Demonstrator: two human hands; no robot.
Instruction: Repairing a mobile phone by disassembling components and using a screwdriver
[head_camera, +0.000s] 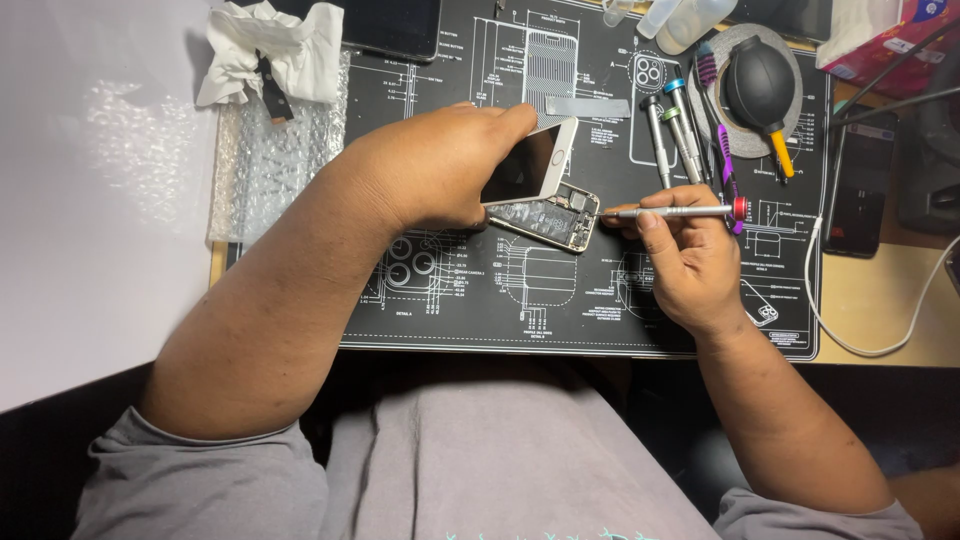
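While hands (560, 200) flank it, phone (545, 205) lies between.

A wooden desk (880, 310) carries a black repair mat (560, 300), seemingly rubber.

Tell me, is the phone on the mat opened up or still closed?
Opened. The left hand lifts the white screen panel off the phone body, baring its insides, where the screwdriver in the right hand points.

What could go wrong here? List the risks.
1. The left hand holds the phone screen lifted off the open phone body; lifting it further could strain whatever joins them.
2. The screwdriver in the right hand points at the exposed internals; a slip might scratch them.
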